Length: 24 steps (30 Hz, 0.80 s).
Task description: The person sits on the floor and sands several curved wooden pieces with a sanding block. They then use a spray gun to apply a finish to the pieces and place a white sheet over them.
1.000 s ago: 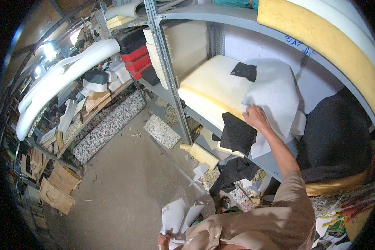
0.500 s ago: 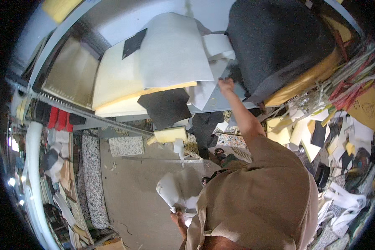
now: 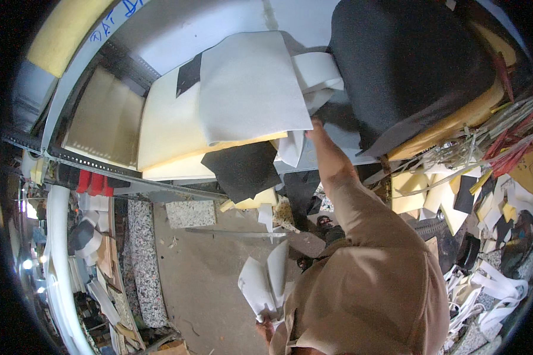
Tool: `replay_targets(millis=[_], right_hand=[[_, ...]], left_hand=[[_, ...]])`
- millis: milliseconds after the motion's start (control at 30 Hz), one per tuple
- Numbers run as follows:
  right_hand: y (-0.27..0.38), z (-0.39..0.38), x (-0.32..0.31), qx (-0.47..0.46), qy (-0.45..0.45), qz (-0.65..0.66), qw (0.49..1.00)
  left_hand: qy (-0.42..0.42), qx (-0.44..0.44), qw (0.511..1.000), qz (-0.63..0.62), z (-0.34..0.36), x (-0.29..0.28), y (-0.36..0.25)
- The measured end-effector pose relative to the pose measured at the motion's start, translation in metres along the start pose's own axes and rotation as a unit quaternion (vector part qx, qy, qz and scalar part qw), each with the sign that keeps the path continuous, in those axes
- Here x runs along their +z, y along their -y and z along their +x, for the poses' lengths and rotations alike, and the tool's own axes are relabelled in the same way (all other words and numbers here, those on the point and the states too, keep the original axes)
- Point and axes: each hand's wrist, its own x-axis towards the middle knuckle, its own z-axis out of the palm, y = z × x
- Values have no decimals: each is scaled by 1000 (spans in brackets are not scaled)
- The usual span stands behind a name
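White soft sheet (image 3: 251,89), big, lies just up-left of the R hand (image 3: 315,126), draped over a cream foam slab (image 3: 172,121) on the grey shelf (image 3: 337,137). R hand is at the sheet's lower R corner, arm stretched fwd; fingers partly hidden & small, so can't tell if they grip it or only touch. Curled white strip (image 3: 317,71) just above R hand, approx. beyond the sheet's R edge. Large black-covered block (image 3: 414,65) to the R of that hand, w/ yellowish foam edge beneath. Black offcut (image 3: 243,170) hangs over the shelf front, left of & a bit below R hand; smaller dark piece (image 3: 189,77) farther up-left, partly under the sheet.

L hand (image 3: 265,326) is low, close to the body, fingers closed round the bottom end of some white pieces (image 3: 254,287), which fan upward from it. Speckled foam block (image 3: 190,214) on the floor (image 3: 189,266), well up-left of L hand. Red & white plastic strips (image 3: 503,142) hang well to the R of R hand
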Motion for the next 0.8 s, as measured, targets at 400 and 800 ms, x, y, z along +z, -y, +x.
replay_targets(millis=[400, 800], right_hand=[[153, -167, -237, -146, 71, 206, 965], [-14, -321, -245, -27, -47, -37, 998]], left_hand=[[112, 15, 974, 197, 49, -3, 14], [122, 54, 975, 179, 150, -9, -8]])
